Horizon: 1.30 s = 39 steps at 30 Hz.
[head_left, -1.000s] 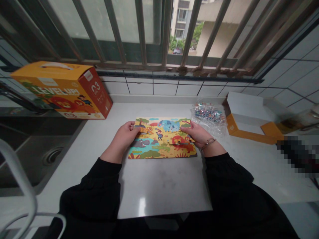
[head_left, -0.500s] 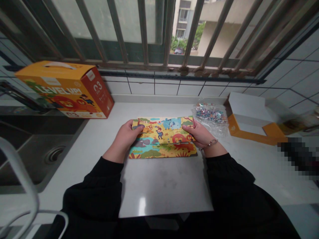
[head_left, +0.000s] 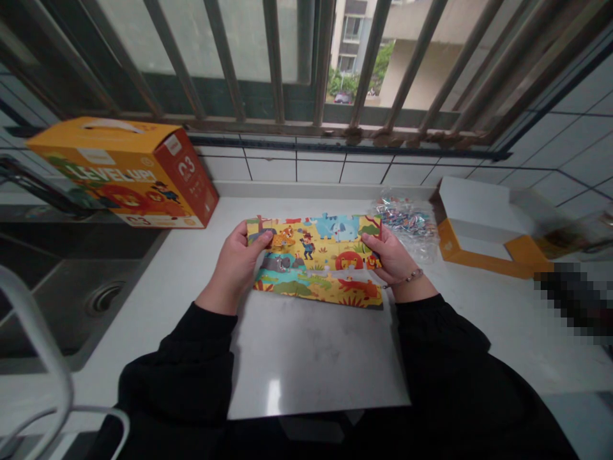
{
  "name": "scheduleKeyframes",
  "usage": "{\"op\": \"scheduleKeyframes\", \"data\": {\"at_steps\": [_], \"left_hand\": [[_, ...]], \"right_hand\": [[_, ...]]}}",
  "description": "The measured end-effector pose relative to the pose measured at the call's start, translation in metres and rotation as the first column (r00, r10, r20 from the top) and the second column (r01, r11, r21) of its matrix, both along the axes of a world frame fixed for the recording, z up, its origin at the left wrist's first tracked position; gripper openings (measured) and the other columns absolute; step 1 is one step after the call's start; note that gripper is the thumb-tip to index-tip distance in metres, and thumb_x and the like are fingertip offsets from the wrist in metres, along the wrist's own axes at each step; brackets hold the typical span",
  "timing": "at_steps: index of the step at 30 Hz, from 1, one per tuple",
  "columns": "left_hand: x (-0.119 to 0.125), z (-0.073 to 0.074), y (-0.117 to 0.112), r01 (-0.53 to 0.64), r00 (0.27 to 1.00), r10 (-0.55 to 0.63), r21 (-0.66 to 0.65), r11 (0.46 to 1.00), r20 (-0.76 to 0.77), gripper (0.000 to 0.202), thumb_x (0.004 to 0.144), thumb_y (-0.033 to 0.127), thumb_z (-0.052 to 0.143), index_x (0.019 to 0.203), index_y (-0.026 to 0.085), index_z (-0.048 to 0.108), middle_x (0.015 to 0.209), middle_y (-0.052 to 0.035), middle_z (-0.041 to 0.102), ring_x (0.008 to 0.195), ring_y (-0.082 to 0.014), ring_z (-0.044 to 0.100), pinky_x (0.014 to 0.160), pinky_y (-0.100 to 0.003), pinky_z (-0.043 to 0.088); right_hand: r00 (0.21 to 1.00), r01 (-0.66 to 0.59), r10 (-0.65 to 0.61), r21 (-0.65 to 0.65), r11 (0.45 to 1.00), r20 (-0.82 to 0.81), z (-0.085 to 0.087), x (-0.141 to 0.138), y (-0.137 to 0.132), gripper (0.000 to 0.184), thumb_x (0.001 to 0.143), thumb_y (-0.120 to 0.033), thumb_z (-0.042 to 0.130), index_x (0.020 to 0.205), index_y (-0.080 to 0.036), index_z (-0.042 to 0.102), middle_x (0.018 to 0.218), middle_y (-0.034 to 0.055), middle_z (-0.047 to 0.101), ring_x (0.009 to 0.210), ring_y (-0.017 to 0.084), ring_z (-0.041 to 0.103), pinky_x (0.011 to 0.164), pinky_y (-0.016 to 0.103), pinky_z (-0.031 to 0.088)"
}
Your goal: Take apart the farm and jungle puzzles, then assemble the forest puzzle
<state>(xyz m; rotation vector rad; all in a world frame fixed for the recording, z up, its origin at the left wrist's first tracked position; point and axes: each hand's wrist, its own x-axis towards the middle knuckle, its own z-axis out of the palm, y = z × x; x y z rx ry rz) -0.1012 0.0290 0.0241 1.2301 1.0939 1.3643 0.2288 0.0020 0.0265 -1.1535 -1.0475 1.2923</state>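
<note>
Now, puzzle: one, in two parts, at the middle of the counter (head_left: pixel 316 358), between the person's hands.
Large part: one, its panel (head_left: pixel 335 248) gripped at both ends and seemingly raised off the counter; printed on it are two lion heads (head_left: pixel 349 260), one hippo (head_left: pixel 278 262), one spotted cat (head_left: pixel 282 237) and one hatted figure (head_left: pixel 308 246).
Strip: one (head_left: pixel 311 291), nearer the body, slanting slightly; a gap parts it from the panel towards the right, while at the left I cannot tell whether they touch.
Hands: two; left hand (head_left: pixel 237 260) clasps the panel's left end, right hand (head_left: pixel 391 257) the right end, each with one thumb on top and the other fingers mostly hidden.
Bracelet: one (head_left: pixel 414 276), on the right wrist.
Sleeves: two, black (head_left: pixel 191 351).
Box: one, orange and red (head_left: pixel 124 172), upright by the wall at the left.
Carton: one, open (head_left: pixel 488 263), at the right.
Bag: clear plastic (head_left: pixel 407 220), just left of the carton, full of coloured bits too small to count; whether one or several, I cannot tell.
Sink: one (head_left: pixel 52 281), left, with one drain (head_left: pixel 102 299).
Tube: white, curved (head_left: pixel 48 348), lower left.
</note>
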Motion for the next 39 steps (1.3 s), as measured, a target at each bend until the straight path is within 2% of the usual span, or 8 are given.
{"op": "scheduleKeyframes", "data": {"at_steps": [6, 14, 18, 21, 26, 32, 35, 39], "left_hand": [[0.002, 0.005, 0.000, -0.002, 0.994, -0.004, 0.056, 0.998, 0.109, 0.041, 0.085, 0.040, 0.090, 0.116, 0.025, 0.069, 0.117, -0.0053, 0.081, 0.107, -0.0224, 0.079, 0.108, -0.041, 0.064], [0.006, 0.014, -0.008, -0.018, 0.997, 0.013, 0.071, 0.997, 0.073, 0.051, 0.084, 0.055, 0.090, 0.117, 0.025, 0.066, 0.120, -0.0073, 0.081, 0.115, -0.0264, 0.079, 0.107, -0.043, 0.065], [0.002, 0.004, 0.001, -0.029, 0.997, 0.028, 0.021, 0.999, 0.067, 0.049, 0.084, 0.052, 0.090, 0.118, 0.025, 0.067, 0.117, -0.0060, 0.081, 0.108, -0.0240, 0.079, 0.102, -0.040, 0.065], [-0.003, -0.011, 0.010, -0.098, 0.989, 0.089, -0.070, 0.993, -0.121, 0.044, 0.088, 0.047, 0.086, 0.120, 0.024, 0.067, 0.118, -0.0082, 0.082, 0.110, -0.0266, 0.079, 0.104, -0.045, 0.063], [-0.011, -0.026, 0.015, -0.229, 0.771, 0.176, -0.008, 0.973, -0.612, 0.047, 0.092, 0.042, 0.084, 0.131, 0.022, 0.068, 0.133, -0.0188, 0.079, 0.129, -0.0380, 0.074, 0.116, -0.057, 0.055], [-0.008, -0.029, 0.011, -0.094, 0.753, 0.059, -0.019, 0.995, -0.655, 0.057, 0.094, 0.040, 0.080, 0.146, 0.021, 0.064, 0.138, -0.0187, 0.079, 0.129, -0.0361, 0.077, 0.114, -0.055, 0.058], [-0.006, -0.027, 0.009, 0.055, 0.771, -0.075, -0.052, 0.997, -0.632, 0.043, 0.095, 0.040, 0.076, 0.134, 0.022, 0.073, 0.129, -0.0147, 0.083, 0.118, -0.0327, 0.080, 0.108, -0.051, 0.061], [-0.004, -0.025, 0.003, 0.180, 0.756, -0.178, -0.061, 0.982, -0.630, 0.036, 0.093, 0.045, 0.078, 0.122, 0.023, 0.078, 0.115, -0.0111, 0.085, 0.101, -0.0292, 0.080, 0.095, -0.046, 0.063]], "right_hand": [[1.000, -0.005, 0.006, 0.039, 0.999, -0.031, 0.006, -0.003, -0.004, 0.070, 0.068, -0.063, 0.091, 0.124, -0.035, 0.060, 0.119, 0.0050, 0.079, 0.114, 0.032, 0.079, 0.086, 0.045, 0.068], [0.997, 0.004, 0.004, 0.100, 0.995, -0.078, 0.007, -0.003, -0.009, 0.074, 0.069, -0.064, 0.092, 0.130, -0.037, 0.061, 0.119, 0.0041, 0.078, 0.112, 0.031, 0.079, 0.085, 0.046, 0.067], [0.998, 0.008, -0.003, 0.072, 0.997, -0.058, 0.005, -0.003, -0.004, 0.072, 0.070, -0.063, 0.093, 0.129, -0.036, 0.062, 0.119, 0.0038, 0.080, 0.109, 0.030, 0.080, 0.087, 0.045, 0.068], [0.999, 0.014, -0.012, 0.053, 0.999, -0.046, -0.004, 0.001, 0.005, 0.066, 0.073, -0.065, 0.093, 0.124, -0.033, 0.066, 0.113, 0.0041, 0.081, 0.101, 0.028, 0.079, 0.088, 0.044, 0.067], [0.940, 0.121, -0.130, 0.046, 0.992, 0.315, -0.026, 0.013, 0.020, 0.051, 0.085, -0.070, 0.080, 0.107, -0.024, 0.073, 0.102, 0.0075, 0.081, 0.091, 0.026, 0.075, 0.081, 0.039, 0.063], [0.685, 0.265, -0.281, 0.129, 0.956, 0.672, -0.032, 0.019, 0.023, 0.064, 0.091, -0.050, 0.077, 0.145, -0.018, 0.068, 0.127, 0.0150, 0.081, 0.105, 0.030, 0.080, 0.097, 0.045, 0.063], [0.778, 0.209, -0.161, -0.008, 0.978, 0.607, -0.031, 0.015, 0.022, 0.069, 0.094, -0.045, 0.076, 0.156, -0.019, 0.058, 0.110, 0.0105, 0.083, 0.084, 0.025, 0.081, 0.076, 0.038, 0.065], [0.917, 0.096, -0.031, -0.144, 0.985, 0.398, -0.032, 0.008, 0.020, 0.054, 0.097, -0.044, 0.075, 0.143, -0.021, 0.059, 0.093, 0.0026, 0.078, 0.066, 0.017, 0.074, 0.054, 0.026, 0.056]]}}
